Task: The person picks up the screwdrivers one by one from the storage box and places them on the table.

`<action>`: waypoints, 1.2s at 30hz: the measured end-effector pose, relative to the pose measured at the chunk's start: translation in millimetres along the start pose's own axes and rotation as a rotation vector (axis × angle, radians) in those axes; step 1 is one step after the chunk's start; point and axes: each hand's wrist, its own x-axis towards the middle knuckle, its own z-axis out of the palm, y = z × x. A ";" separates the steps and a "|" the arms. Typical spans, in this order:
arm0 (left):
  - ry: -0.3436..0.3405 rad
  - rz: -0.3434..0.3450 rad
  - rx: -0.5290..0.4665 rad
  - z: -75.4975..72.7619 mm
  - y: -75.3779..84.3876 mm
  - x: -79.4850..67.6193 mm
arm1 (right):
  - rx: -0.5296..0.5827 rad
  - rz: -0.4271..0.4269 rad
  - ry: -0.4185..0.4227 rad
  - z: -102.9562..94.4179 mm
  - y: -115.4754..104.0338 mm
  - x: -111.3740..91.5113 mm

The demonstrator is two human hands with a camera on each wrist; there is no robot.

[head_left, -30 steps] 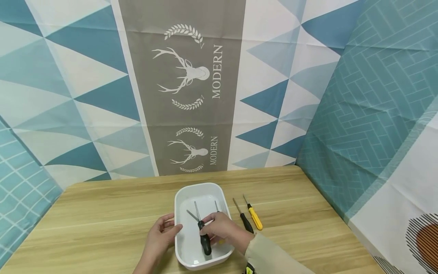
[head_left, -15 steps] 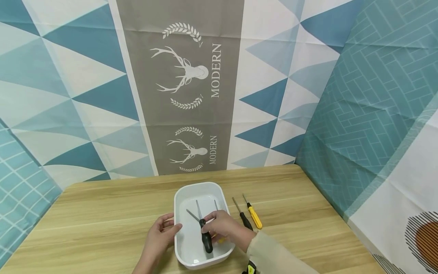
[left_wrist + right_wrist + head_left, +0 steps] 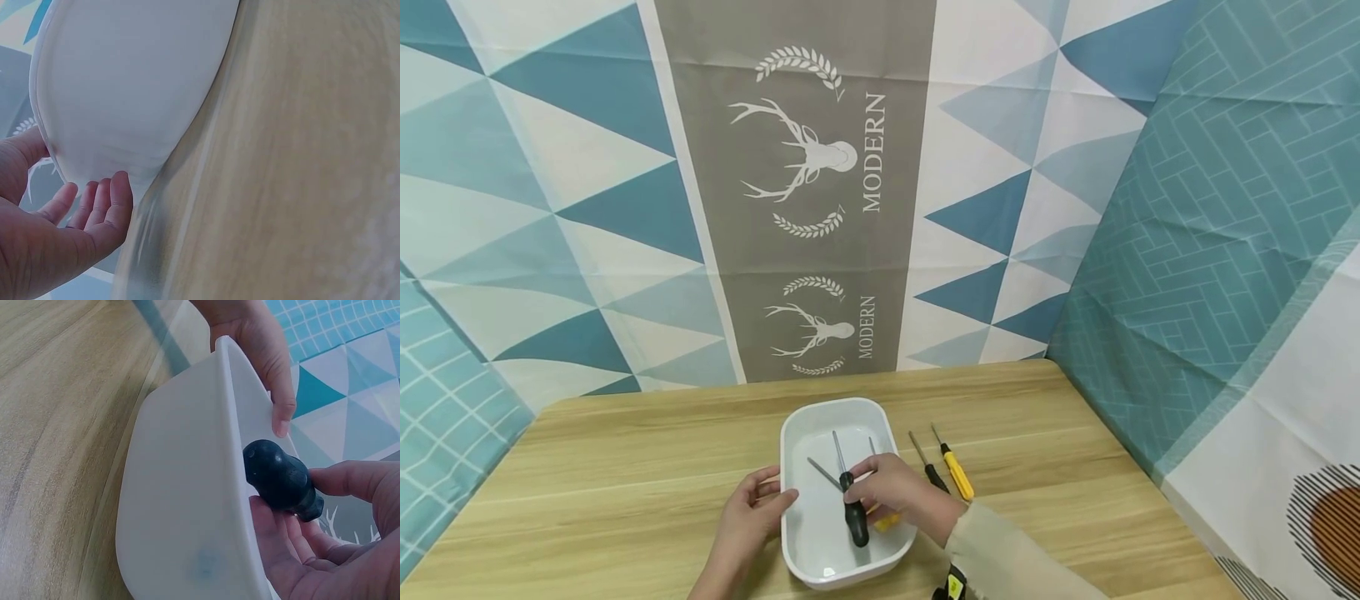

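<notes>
A white rectangular tub (image 3: 842, 573) stands on the wooden table. My left hand (image 3: 758, 515) grips its left side, thumb over the rim and fingers along the outer wall, as the left wrist view also shows (image 3: 81, 231). Inside the tub, my right hand (image 3: 898, 492) holds a black-handled screwdriver (image 3: 856, 521) between thumb and fingers, its shaft pointing away from me. The right wrist view shows the handle (image 3: 281, 478) just behind the tub wall. Another metal shaft (image 3: 823, 472) lies beneath it, its handle hidden. A yellow handle (image 3: 887, 522) is partly covered by my right hand.
Right of the tub lie a black-handled screwdriver (image 3: 928, 464), partly hidden by my right arm, and a yellow-handled screwdriver (image 3: 957, 472). A small black-and-yellow object (image 3: 955, 582) sits by my right sleeve at the lower edge. Patterned cloth hangs behind the wooden table (image 3: 625, 483).
My right hand has shifted the black-handled screwdriver slightly to the right and away from me inside the tub. More of the yellow handle shows now. My left hand stays on the rim.
</notes>
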 end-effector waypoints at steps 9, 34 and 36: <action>0.008 -0.016 0.012 0.6 2.7 -0.6 | 0.006 -0.025 0.011 -2.8 2.2 2.5; -0.008 -0.015 0.010 -1.2 -0.2 0.5 | 0.023 -0.020 0.023 -21.4 -3.5 -4.6; -0.010 -0.008 0.012 -1.2 -0.1 0.3 | 0.023 -0.021 0.021 -22.4 -3.6 -5.0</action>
